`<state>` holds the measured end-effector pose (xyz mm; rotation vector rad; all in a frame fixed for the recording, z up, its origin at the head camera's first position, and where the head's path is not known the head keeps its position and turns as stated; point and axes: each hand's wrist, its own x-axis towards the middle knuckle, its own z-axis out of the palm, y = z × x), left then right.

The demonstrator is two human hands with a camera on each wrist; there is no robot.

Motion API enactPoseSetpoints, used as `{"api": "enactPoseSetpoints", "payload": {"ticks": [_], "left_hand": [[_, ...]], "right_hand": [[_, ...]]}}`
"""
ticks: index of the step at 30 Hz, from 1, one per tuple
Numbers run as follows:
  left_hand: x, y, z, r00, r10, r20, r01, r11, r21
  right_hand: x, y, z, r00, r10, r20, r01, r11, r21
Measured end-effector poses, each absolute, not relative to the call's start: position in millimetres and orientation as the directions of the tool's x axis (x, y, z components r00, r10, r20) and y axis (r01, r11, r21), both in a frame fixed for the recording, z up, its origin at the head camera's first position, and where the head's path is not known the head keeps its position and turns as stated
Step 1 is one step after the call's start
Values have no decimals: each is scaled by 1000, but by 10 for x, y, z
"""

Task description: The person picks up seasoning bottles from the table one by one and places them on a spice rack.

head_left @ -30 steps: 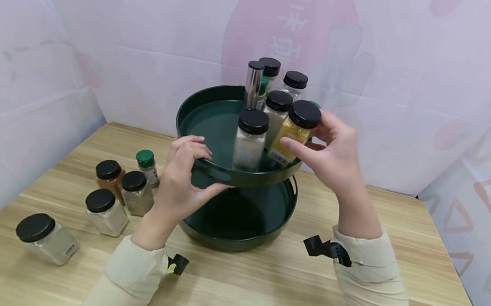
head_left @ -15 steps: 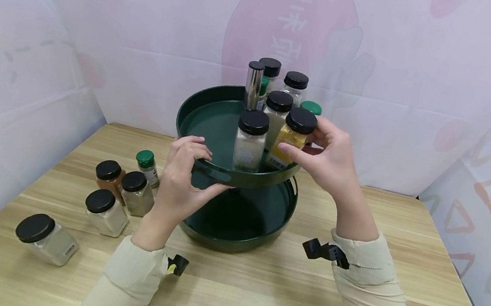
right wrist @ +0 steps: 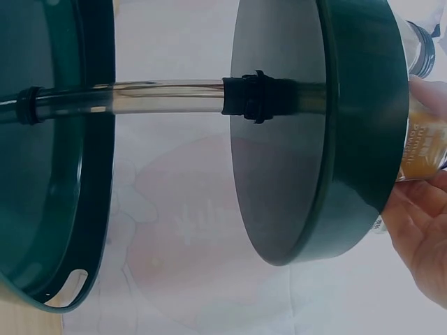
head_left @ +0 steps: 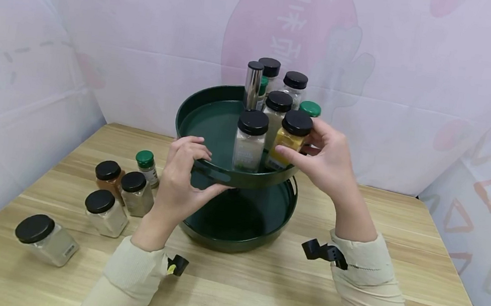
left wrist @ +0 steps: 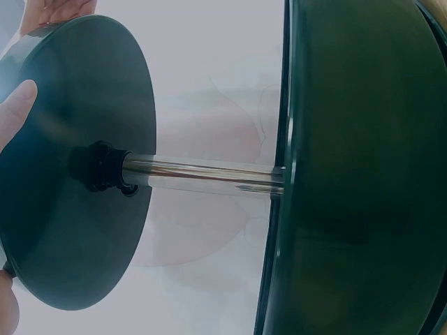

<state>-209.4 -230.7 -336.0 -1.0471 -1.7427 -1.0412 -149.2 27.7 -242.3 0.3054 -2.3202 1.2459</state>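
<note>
A two-tier dark green round rack stands on the table, its upper tray (head_left: 213, 119) joined to the lower tray (head_left: 237, 223) by a clear post (right wrist: 167, 96). My left hand (head_left: 178, 183) holds the upper tray's near-left rim, fingers over the edge and thumb beneath. At the right side of that tray my right hand (head_left: 328, 160) grips a black-lidded spice jar of yellow powder (head_left: 286, 141) between thumb and fingers. The jar is nearly upright, its base just inside the rim. Beside it stands a pale powder jar (head_left: 249, 148), with another spice jar (head_left: 276, 113) behind.
Farther back on the upper tray are a silver cylinder (head_left: 253, 85), more black-lidded jars and a green-lidded bottle (head_left: 310, 108). On the table at left are several spice jars, including an orange one (head_left: 109, 175), a green-capped bottle (head_left: 148, 167) and a tilted jar (head_left: 46, 240).
My right hand has moved the yellow jar down and slightly left, bringing it more upright in the tray. The green lid behind it now shows. My left hand stays put.
</note>
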Motion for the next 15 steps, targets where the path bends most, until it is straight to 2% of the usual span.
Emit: {"api": "enactPoseSetpoints", "payload": {"ticks": [15], "left_hand": [[-2083, -2307, -3356, -321, 230, 919, 921, 303, 246]], "right_hand": [[-1499, 271, -2413, -868, 12, 496, -401, 573, -715]]}}
